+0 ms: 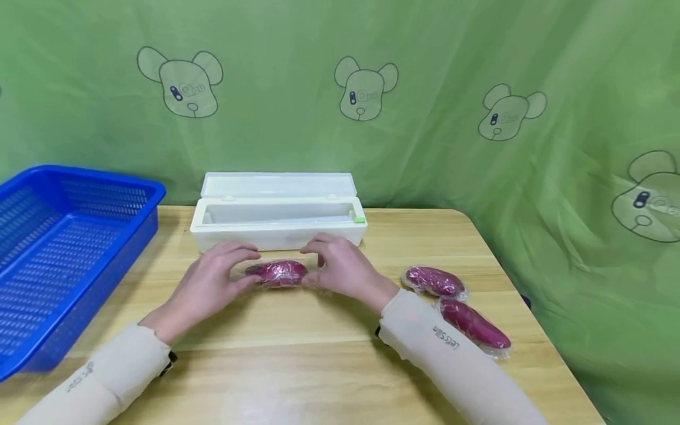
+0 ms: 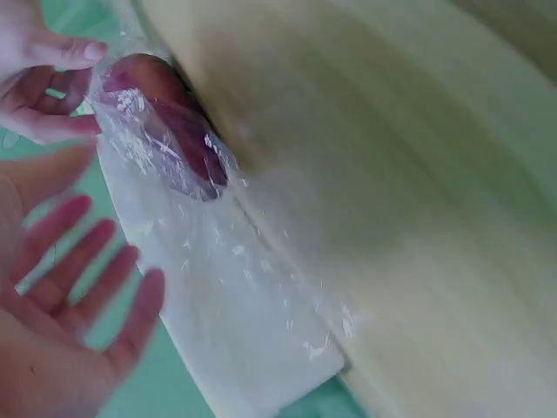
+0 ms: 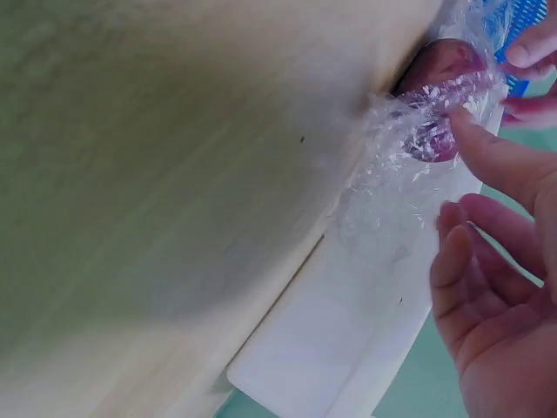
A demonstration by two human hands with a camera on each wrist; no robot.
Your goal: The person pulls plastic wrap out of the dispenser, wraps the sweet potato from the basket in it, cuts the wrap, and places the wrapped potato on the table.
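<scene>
A purple oblong vegetable (image 1: 278,273) in clear cling film lies on the table, with loose film spreading from both ends. Whether it is an eggplant or a sweet potato is unclear. My left hand (image 1: 220,273) is at its left end, fingers spread and bent a little in the left wrist view. At the other end, my right hand (image 1: 342,268) touches the film with the thumb (image 3: 487,152), its other fingers loosely bent and apart from the thumb. Just behind stands a white cling film dispenser (image 1: 278,237), lid raised, with a green piece at its right end.
Two more film-wrapped purple vegetables, one farther back (image 1: 434,281) and one nearer (image 1: 474,323), lie by my right forearm. A blue plastic basket (image 1: 119,260) occupies the table's left side. Behind the wooden table (image 1: 276,378) hangs a green curtain (image 1: 276,141).
</scene>
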